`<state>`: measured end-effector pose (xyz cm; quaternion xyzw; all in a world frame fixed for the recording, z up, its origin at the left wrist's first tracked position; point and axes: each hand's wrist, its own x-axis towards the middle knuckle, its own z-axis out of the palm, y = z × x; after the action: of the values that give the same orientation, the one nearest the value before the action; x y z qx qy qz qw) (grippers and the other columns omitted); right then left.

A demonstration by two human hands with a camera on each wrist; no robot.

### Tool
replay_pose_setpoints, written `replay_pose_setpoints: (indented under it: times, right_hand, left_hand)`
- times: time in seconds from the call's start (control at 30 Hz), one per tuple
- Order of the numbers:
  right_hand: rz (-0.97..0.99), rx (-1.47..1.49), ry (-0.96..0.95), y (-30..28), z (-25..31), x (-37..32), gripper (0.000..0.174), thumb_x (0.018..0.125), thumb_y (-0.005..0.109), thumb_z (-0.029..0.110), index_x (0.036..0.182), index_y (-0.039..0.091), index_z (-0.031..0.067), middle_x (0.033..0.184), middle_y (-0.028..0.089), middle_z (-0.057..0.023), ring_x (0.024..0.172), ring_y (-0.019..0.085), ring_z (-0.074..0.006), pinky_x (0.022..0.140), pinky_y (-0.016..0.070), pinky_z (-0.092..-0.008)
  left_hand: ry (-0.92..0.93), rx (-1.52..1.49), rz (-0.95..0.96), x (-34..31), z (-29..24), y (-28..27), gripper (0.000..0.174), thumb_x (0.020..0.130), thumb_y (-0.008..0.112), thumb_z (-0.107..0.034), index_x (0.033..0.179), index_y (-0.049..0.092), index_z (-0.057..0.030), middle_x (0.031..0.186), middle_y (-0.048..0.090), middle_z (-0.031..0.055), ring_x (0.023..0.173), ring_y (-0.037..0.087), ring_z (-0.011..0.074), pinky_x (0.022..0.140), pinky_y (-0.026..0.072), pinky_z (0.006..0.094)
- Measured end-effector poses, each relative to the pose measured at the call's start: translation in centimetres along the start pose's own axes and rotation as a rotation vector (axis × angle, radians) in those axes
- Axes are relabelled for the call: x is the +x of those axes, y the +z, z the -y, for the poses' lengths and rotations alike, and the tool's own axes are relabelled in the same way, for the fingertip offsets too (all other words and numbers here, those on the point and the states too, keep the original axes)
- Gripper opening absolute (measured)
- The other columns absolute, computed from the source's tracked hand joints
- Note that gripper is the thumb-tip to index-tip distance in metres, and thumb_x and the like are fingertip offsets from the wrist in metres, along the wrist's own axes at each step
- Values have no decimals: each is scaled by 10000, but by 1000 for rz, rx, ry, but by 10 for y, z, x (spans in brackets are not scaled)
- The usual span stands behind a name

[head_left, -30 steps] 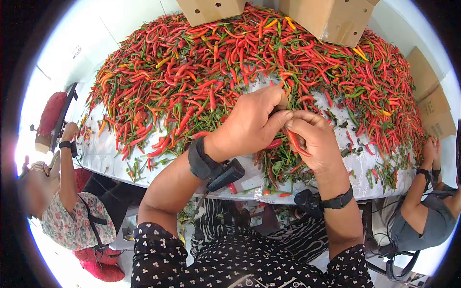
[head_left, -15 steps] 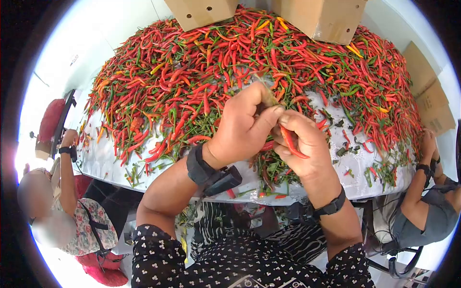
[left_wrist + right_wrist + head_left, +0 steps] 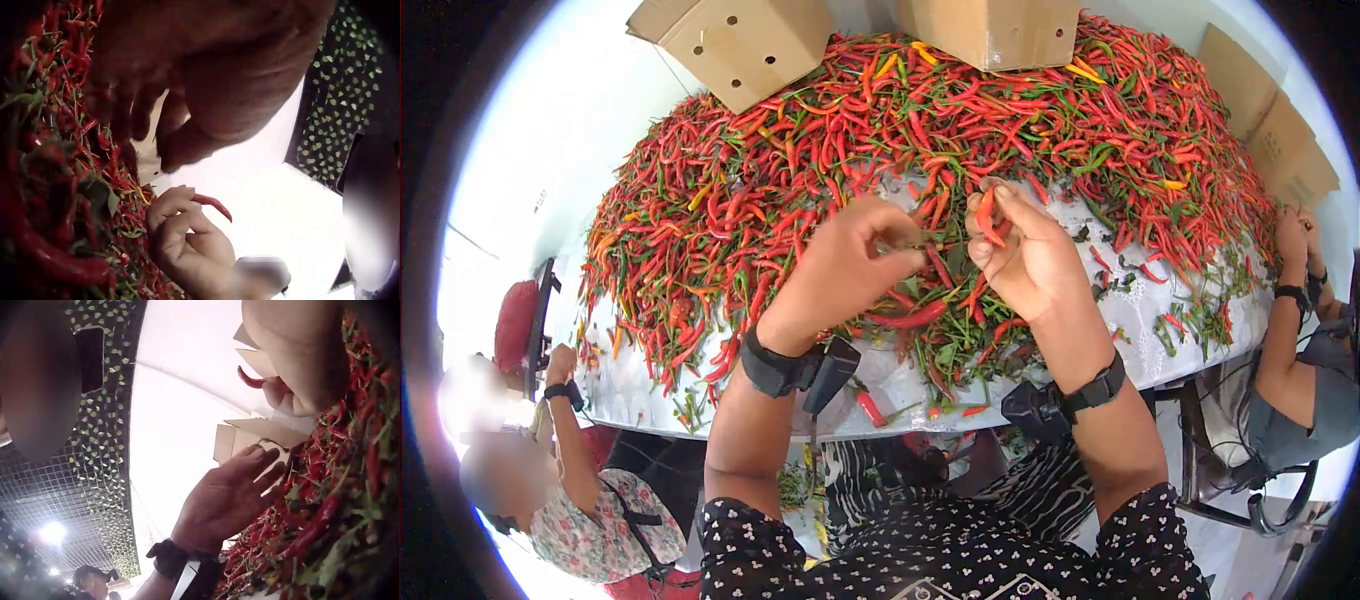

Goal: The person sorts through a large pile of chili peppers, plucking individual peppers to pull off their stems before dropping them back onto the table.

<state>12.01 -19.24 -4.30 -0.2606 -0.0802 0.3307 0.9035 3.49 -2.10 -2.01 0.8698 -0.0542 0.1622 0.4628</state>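
In the head view, my right hand point(image 3: 1035, 255) pinches a red chili point(image 3: 988, 218) between thumb and fingers over the middle of the table. The same chili point(image 3: 250, 378) sticks out past the fingertips in the right wrist view. My left hand point(image 3: 840, 265) is apart from it, to the left, blurred in the head view. Its fingers look loose and spread in the right wrist view, with a thin dark bit of stem point(image 3: 278, 445) at the fingertips. Below both hands lie a larger red chili point(image 3: 910, 318) and a heap of green stems and leaves point(image 3: 960, 350).
A big pile of red chilies point(image 3: 830, 140) covers the back of the white-topped table point(image 3: 1135, 310). Two cardboard boxes, one left point(image 3: 745, 50) and one right point(image 3: 990, 35), stand behind it. Other people sit at the left point(image 3: 600, 510) and right point(image 3: 1305, 400), their hands near the table edge.
My hands were together at the chili's stem end and have parted. The left moved left; the right still holds the chili, now turned more upright. The head view has shifted.
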Motion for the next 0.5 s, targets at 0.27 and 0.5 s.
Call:
replay_pose_setpoints:
  times: [0.27, 0.5]
  right_hand:
    - [-104, -187, -157, -11, 5, 7, 76, 874, 526, 121, 866, 549, 49, 760, 578, -29, 587, 477, -80, 481, 350, -229]
    - [-150, -285, -264, 6, 18, -3, 113, 839, 581, 126, 880, 528, 35, 652, 474, 22, 510, 404, -40, 431, 311, -192]
  left_hand:
    - [186, 709, 394, 0, -4, 29, 249, 691, 643, -262, 791, 579, -44, 781, 553, 129, 747, 555, 319, 650, 442, 423]
    - [-37, 299, 249, 12, -14, 10, 198, 753, 588, -162, 861, 582, 4, 731, 576, 151, 645, 564, 269, 607, 448, 351]
